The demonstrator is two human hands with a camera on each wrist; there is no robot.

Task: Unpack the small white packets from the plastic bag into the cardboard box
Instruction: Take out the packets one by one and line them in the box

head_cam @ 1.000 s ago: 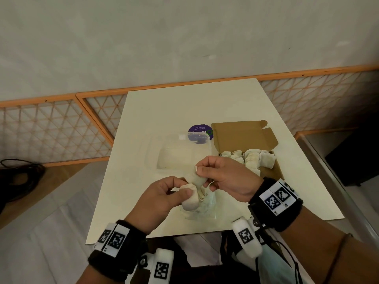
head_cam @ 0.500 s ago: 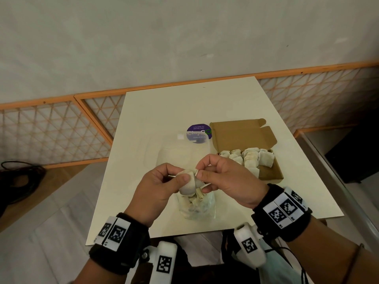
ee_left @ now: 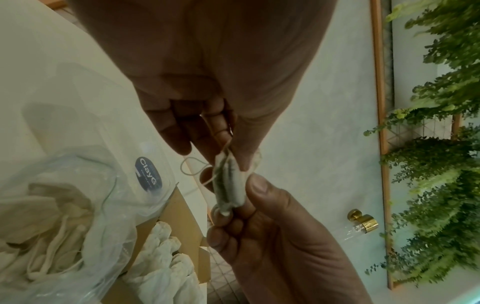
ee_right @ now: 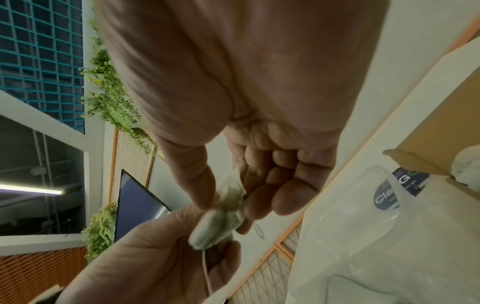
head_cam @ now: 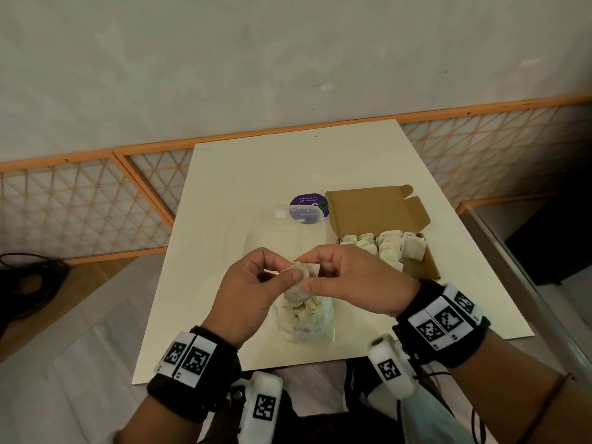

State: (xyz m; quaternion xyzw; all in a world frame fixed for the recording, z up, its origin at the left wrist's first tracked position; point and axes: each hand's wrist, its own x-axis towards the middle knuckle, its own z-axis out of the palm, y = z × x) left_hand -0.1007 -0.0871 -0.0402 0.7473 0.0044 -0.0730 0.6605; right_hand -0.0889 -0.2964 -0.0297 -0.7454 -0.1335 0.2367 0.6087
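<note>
Head view, bottom of frame: both wrists in black bands with printed markers. Just above them, at the near edge of the worktop, the plastic bag stands open with packets left inside.

Directly over the bag, frame centre: both hands share one small white packet. Left hand pinches it between thumb and fingertips, other fingers curled. Right hand pinches the same packet from the other side, thumb against forefinger.

Left wrist view confirms: packet edge-on between the two thumbs, dark contents showing through, a thin string looping off it toward the left of the frame. Right wrist view: same pinch, packet lower centre, string hanging down.

Further back, right of centre: cardboard box with lid flapped open, packets in box standing in rows along its far side. Near end partly hidden by the right hand.

Left of the box: clear plastic container, and behind it a round purple sticker.

Behind the worktop: orange lattice railing, then a plain wall.
</note>
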